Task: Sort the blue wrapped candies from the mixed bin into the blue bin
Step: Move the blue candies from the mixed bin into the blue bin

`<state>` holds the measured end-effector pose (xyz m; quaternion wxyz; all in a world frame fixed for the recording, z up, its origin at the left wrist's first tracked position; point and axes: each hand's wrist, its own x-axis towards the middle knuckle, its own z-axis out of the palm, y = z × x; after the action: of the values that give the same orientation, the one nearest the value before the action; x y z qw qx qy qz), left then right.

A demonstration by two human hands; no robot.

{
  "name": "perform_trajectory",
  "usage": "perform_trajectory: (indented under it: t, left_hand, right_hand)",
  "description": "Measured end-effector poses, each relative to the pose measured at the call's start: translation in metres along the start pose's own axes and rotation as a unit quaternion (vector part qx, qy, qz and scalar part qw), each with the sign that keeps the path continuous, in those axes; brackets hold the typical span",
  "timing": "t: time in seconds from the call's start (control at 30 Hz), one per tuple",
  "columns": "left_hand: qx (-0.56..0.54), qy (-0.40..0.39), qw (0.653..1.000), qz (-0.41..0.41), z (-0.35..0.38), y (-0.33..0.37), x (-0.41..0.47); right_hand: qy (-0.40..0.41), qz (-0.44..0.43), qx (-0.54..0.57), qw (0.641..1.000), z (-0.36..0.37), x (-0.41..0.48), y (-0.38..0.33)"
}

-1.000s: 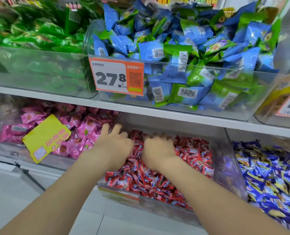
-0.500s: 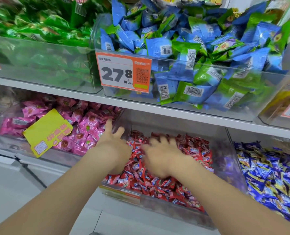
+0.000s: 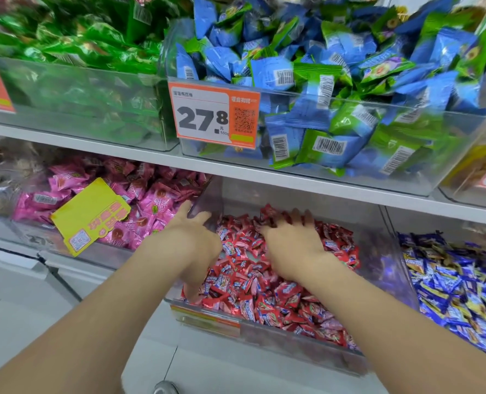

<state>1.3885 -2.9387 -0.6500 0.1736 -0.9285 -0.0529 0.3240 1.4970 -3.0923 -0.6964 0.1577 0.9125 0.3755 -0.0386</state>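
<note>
Evidently searching the wrong place: the left hand [image 3: 192,245] and right hand [image 3: 291,245] are lying spread, pinching nothing, on the red candies [image 3: 244,282]. The blue candies [image 3: 273,73] are sitting in the mixed bin [image 3: 315,174] on the upper shelf, so the next move is probably reaching up.

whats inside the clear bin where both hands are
Red wrapped candies fill the clear bin in a loose heap. The left hand and right hand rest on the pile. Whatever lies under the hands and below the top layer is covered.

Bare left grip [image 3: 192,245], bare right grip [image 3: 293,248]
</note>
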Motion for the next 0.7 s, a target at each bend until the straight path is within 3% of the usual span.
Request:
perform_trajectory:
  t: [0.07,0.1,0.2,0.23,0.37,0.47,0.6,0.7]
  left_hand:
    - [0.016,-0.016,1.0,-0.007,0.0,0.001,0.001]
    - [0.024,-0.021,0.999,-0.011,0.0,0.002,0.001]
    - [0.052,-0.024,0.998,-0.025,-0.002,0.007,0.003]
    - [0.062,-0.023,0.997,-0.031,-0.001,0.01,0.003]
    - [0.099,0.041,0.993,-0.049,0.003,0.026,0.005]
    - [0.039,0.113,0.993,0.008,0.008,0.035,0.008]
    - [-0.136,0.057,0.987,0.058,0.017,0.03,0.014]
    - [-0.142,0.053,0.986,0.072,0.018,0.023,0.018]
  right_hand:
    - [0.004,-0.026,0.074,0.997,-0.013,-0.006,-0.001]
    - [-0.032,-0.045,0.117,0.992,-0.016,-0.01,0.001]
    - [-0.224,-0.095,0.119,0.963,-0.017,-0.029,0.009]
    - [-0.249,-0.094,0.097,0.959,-0.013,-0.033,0.011]
    - [-0.166,-0.043,0.05,0.984,-0.002,-0.023,0.018]
    - [-0.082,-0.032,0.084,0.993,0.003,-0.009,0.031]
    - [-0.059,-0.02,0.128,0.99,0.006,-0.001,0.053]
    - [-0.098,-0.064,0.133,0.984,-0.005,-0.012,0.058]
